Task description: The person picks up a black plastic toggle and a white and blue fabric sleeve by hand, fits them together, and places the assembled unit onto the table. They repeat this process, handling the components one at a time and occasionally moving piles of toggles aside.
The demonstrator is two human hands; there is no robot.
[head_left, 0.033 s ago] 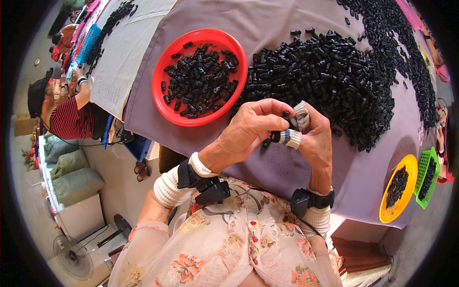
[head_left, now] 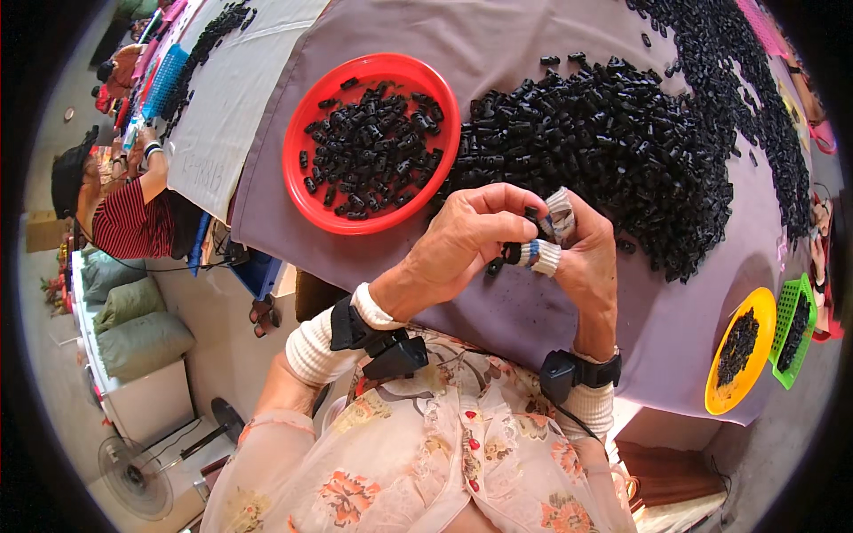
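Observation:
In front of my chest, over the table's near edge, my two hands meet with fingers closed. My left hand (head_left: 458, 240) pinches a small black plastic piece (head_left: 531, 214) between thumb and fingertips. My right hand (head_left: 586, 249), wearing white knit finger covers (head_left: 544, 256) with blue stripes, closes in from the other side; its fingertips are partly hidden. Another black bit shows by the lower finger cover. Just beyond the hands lies a large heap of similar black plastic pieces (head_left: 586, 151). To the left of it, a red round tray (head_left: 306, 200) holds more of them.
A purple-grey cloth (head_left: 498, 324) covers the table. More black pieces (head_left: 746, 98) spread along its far right. At the right edge are a yellow tray (head_left: 718, 391) and a green basket (head_left: 782, 369), both with black pieces. A person in a striped shirt (head_left: 133, 222) works at the left.

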